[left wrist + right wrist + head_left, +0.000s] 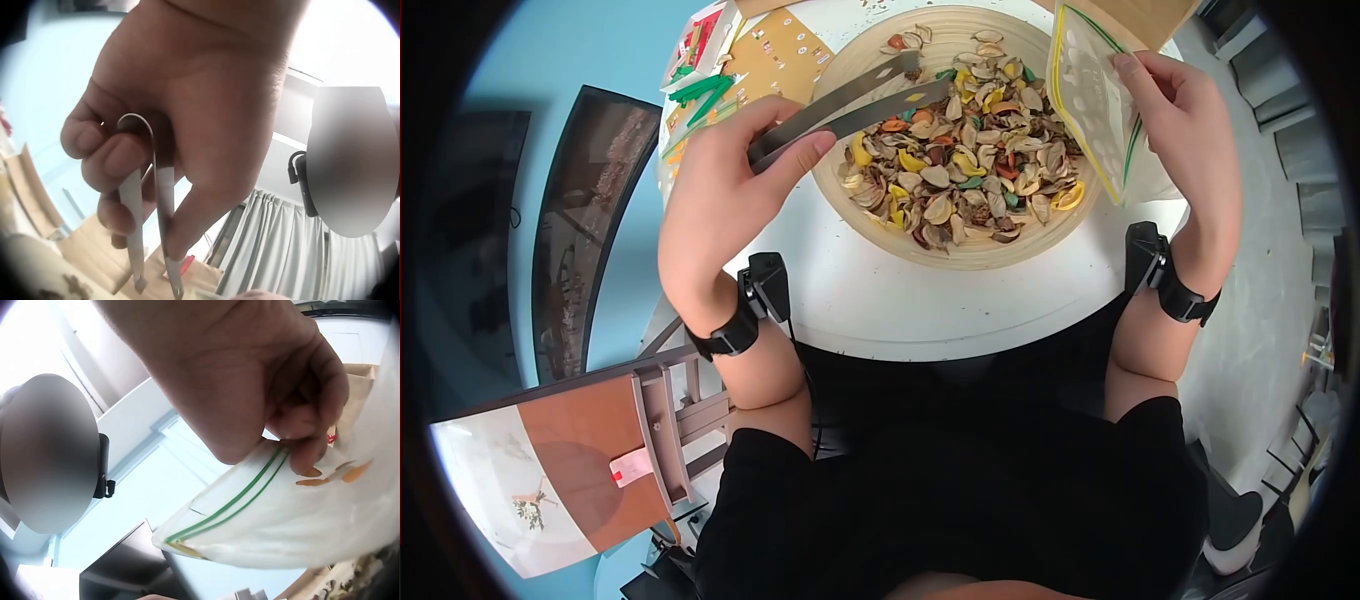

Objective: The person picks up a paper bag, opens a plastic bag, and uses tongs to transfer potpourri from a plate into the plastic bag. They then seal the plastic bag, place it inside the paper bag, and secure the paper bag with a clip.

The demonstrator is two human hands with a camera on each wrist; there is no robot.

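Observation:
My left hand [725, 190] grips metal tongs [164, 194] between thumb and fingers, with the bend of the metal in the palm. The two arms of the tongs stand apart, tips reaching over a wide round wooden bowl [990, 258]. Dried petals and pods [940, 180] in beige, brown, yellow, orange and green fill much of the bowl. At the bowl's right side my right hand [1190, 125] pinches the rim of a clear zip bag [1090, 110], whose mouth has green and yellow strips. A few orange pieces [356, 472] show through the bag in the right wrist view.
A white round table [880, 320] bears the bowl. At its back left lie a dotted brown sheet [775, 60], green strips [705, 90] and a white box [700, 45] with red contents. Brown cardboard [1125, 20] stands behind the bag. Small crumbs lie on the tabletop.

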